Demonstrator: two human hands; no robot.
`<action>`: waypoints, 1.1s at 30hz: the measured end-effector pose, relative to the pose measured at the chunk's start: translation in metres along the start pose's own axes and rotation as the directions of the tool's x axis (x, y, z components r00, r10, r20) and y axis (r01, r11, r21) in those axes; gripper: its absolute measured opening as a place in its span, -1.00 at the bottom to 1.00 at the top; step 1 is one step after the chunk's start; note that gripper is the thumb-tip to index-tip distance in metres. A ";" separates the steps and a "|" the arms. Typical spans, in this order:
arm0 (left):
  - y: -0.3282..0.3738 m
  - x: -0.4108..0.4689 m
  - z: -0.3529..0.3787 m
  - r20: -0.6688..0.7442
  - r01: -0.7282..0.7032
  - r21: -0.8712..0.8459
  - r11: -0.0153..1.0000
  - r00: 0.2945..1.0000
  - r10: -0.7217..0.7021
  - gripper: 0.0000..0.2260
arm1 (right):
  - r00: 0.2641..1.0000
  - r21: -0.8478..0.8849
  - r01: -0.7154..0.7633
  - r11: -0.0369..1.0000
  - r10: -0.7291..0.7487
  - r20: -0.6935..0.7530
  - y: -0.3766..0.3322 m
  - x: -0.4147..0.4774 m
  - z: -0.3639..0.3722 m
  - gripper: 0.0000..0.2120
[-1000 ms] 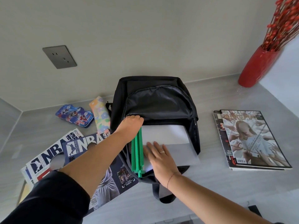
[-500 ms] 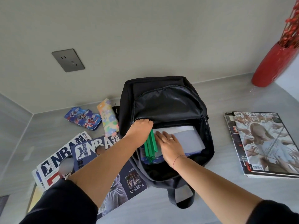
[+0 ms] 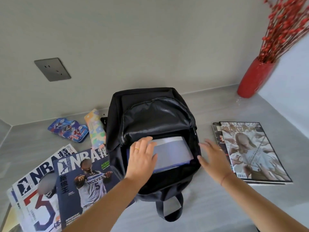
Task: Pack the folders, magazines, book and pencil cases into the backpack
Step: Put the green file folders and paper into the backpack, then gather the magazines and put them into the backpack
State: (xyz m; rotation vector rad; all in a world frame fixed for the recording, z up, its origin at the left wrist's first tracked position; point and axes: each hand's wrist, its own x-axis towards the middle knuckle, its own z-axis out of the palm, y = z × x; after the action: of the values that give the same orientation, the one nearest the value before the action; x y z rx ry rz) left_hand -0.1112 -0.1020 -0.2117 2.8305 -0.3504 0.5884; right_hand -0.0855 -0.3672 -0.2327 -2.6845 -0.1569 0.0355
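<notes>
Since half a second ago the left hand [image 3: 142, 158] has let go of the backpack [image 3: 150, 114] mouth and lies flat, fingers straight, on the folders [image 3: 173, 153] inside, while the right hand [image 3: 212, 158] has lifted off, spread and empty, beside the right rim. NBA magazines [image 3: 80, 178] lie left, another magazine stack [image 3: 250, 151] right, two pencil cases [image 3: 68, 131] behind.

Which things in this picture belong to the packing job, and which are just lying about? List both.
Job: backpack, folder inside it, NBA magazines, magazine stack at right, blue pencil case, floral pencil case.
Lying about: red vase, wall socket.
</notes>
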 end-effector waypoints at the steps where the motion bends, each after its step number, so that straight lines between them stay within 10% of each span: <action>1: 0.016 0.005 0.002 0.017 0.026 -0.084 0.996 1.000 -0.024 -0.73 | 0.996 -0.031 -0.088 0.996 0.088 -0.005 0.014 0.004 -0.006 -0.52; 9: 0.128 0.066 0.034 0.360 0.479 -0.522 0.706 0.874 -0.327 -0.75 | 0.837 -0.035 -0.547 0.837 0.547 0.013 0.090 0.008 -0.047 -0.47; 16: 0.096 0.073 0.026 0.267 0.526 -0.467 0.711 0.850 -0.454 -0.75 | 0.977 0.385 -0.164 0.908 0.204 -0.066 0.011 0.011 -0.044 -0.77; 24: -0.022 -0.003 -0.026 -0.030 0.628 -0.299 0.718 0.746 -0.665 -0.78 | 0.958 0.553 0.213 0.806 -0.282 0.042 -0.171 -0.003 0.013 -0.77; 27: -0.066 -0.045 -0.044 -0.082 0.766 -0.257 0.589 0.590 -0.803 -0.79 | 0.890 0.589 0.258 0.766 -0.426 0.163 -0.225 -0.020 0.040 -0.68; 33: -0.137 -0.124 -0.068 0.029 0.971 -0.237 0.041 0.049 -0.998 -0.66 | 0.669 0.459 0.169 0.872 -0.443 0.597 -0.282 -0.039 0.122 -0.48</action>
State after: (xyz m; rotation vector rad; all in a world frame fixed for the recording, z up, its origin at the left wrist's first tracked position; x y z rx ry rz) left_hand -0.2084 0.0690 -0.2260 1.9687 1.4850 0.3239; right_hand -0.1602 -0.0672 -0.2194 -2.0952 -0.7663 0.8825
